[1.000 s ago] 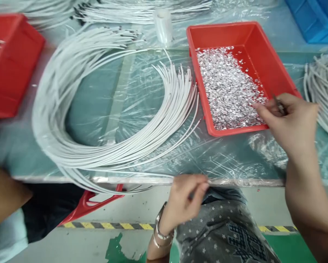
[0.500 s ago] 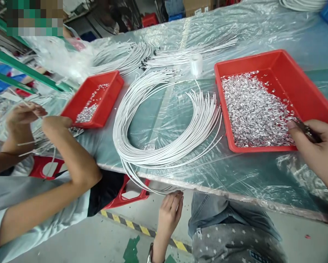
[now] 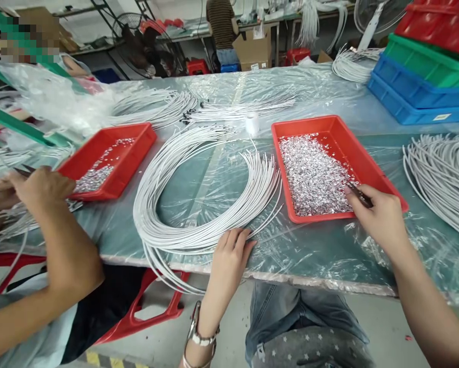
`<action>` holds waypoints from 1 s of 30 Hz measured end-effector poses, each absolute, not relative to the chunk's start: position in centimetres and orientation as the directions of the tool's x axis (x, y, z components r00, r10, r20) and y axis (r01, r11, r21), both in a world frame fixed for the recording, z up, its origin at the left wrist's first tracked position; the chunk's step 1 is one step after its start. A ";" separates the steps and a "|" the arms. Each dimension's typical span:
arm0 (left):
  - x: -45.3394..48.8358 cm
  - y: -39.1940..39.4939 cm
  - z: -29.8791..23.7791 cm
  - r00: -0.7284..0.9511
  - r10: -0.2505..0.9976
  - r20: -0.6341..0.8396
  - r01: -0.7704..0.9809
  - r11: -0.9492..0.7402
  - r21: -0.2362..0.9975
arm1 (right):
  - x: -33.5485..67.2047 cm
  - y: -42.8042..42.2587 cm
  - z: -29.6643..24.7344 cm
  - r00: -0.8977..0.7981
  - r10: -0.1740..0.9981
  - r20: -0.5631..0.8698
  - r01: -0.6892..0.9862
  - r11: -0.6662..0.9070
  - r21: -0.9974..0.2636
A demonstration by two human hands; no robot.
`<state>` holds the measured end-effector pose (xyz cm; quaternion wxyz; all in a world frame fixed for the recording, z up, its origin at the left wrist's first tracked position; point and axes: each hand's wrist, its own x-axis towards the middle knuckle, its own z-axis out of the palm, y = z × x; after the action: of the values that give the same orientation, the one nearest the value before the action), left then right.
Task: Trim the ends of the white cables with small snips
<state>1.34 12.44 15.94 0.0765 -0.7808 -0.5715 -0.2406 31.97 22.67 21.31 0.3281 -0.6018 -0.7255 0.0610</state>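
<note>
My left hand (image 3: 231, 255) lies flat with fingers stretched on the near edge of a curved bundle of white wires (image 3: 168, 179) on the plastic-covered table. My right hand (image 3: 379, 217) is closed around dark tweezers (image 3: 359, 195) whose tip rests among the small silver metal pieces (image 3: 310, 174) filling a red tray (image 3: 371, 166). The tray stands just right of the wire bundle.
A co-worker's arms (image 3: 53, 225) work at the left beside a second red tray (image 3: 125, 151) of silver pieces. More white wires (image 3: 444, 174) lie at the right and far back. Blue, green and red bins (image 3: 425, 76) are stacked at the far right. A small white roll (image 3: 251, 122) stands mid-table.
My left hand rose from below the table edge onto the wire bundle. The view lifted and widened, showing the co-worker and the room. My right hand stayed at the tray with the tweezers.
</note>
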 end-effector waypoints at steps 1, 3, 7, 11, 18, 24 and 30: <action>2.1 13.0 15.9 0.229 0.858 0.460 0.930 -0.333 0.157 | 32.0 22.7 21.2 -0.059 0.913 0.404 0.832 0.269 -0.485; 3.6 14.2 15.7 0.231 0.864 0.448 0.931 -0.330 0.157 | 31.9 22.7 21.1 -0.057 0.909 0.413 0.828 0.274 -0.489; 6.3 16.3 15.5 0.199 0.896 0.397 0.940 -0.290 0.183 | 31.9 22.9 20.9 -0.057 0.896 0.441 0.812 0.298 -0.501; 7.2 16.1 16.0 0.168 0.921 0.352 0.920 -0.275 0.279 | 31.9 22.6 21.2 -0.052 0.876 0.479 0.786 0.332 -0.521; 6.5 10.5 17.8 0.113 0.949 0.293 0.758 -0.273 0.592 | 29.5 16.8 21.3 -0.138 0.845 0.517 0.644 0.473 -0.601; 7.2 8.9 19.0 0.053 0.951 0.304 0.523 -0.286 0.803 | 25.0 13.7 21.3 -0.379 0.838 0.392 0.453 0.538 -0.711; 8.5 9.2 19.0 0.041 0.918 0.394 0.468 -0.366 0.804 | 23.7 13.4 22.0 -0.333 0.857 0.394 0.429 0.509 -0.746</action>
<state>8.52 9.15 19.01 -0.2399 -0.6805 -0.5092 -0.4692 23.71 13.43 22.01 0.3998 -0.4167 -0.7712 0.2677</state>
